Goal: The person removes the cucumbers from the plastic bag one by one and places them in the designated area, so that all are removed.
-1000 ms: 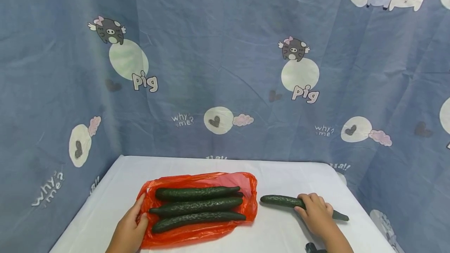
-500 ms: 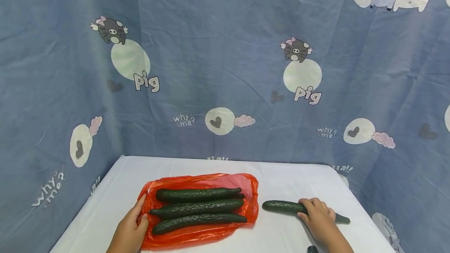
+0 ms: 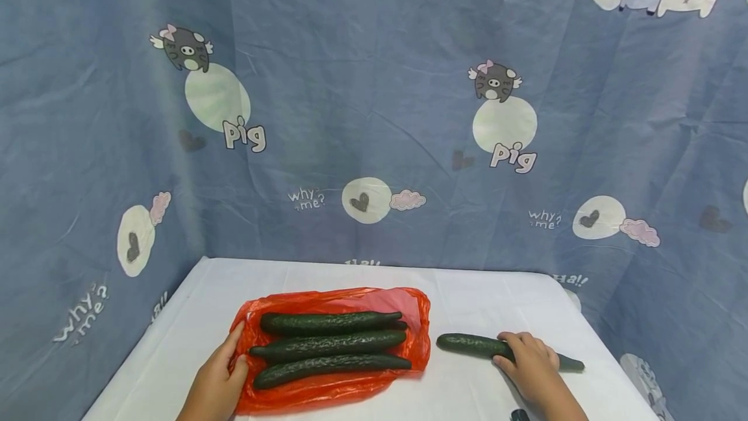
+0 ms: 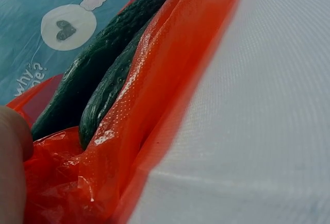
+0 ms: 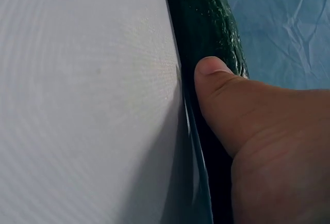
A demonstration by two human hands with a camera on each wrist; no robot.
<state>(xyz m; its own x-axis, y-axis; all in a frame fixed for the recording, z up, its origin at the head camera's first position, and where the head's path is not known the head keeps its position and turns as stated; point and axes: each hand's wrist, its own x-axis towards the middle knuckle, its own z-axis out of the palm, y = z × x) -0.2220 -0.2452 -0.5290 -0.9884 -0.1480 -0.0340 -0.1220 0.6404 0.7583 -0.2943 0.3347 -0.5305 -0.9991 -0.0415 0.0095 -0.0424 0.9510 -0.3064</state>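
Observation:
Several dark green cucumbers [image 3: 333, 345] lie side by side in an opened red plastic bag [image 3: 327, 398] on the white-covered table. My left hand [image 3: 213, 375] holds the bag by its left edge. The left wrist view shows the thumb against the crumpled red film [image 4: 87, 188], close to the cucumber ends; the other fingers are hidden there. To the right of the bag a single cucumber [image 3: 467, 343] rests on the table, and my right hand [image 3: 530, 366] grips it around its middle. In the right wrist view the thumb [image 5: 221, 90] presses along that cucumber's side [image 5: 196, 23].
A small dark object [image 3: 519, 415], cut off by the lower frame edge, is beside the right forearm. White cloth [image 3: 456, 388] covers the table between the bag and the single cucumber. Behind the table hangs a blue curtain [image 3: 374, 83] with pig prints.
Over the last second the single cucumber's left end has come slightly nearer to me, with my right hand still gripping it. The left hand and bag keep their places; the view shifted a little.

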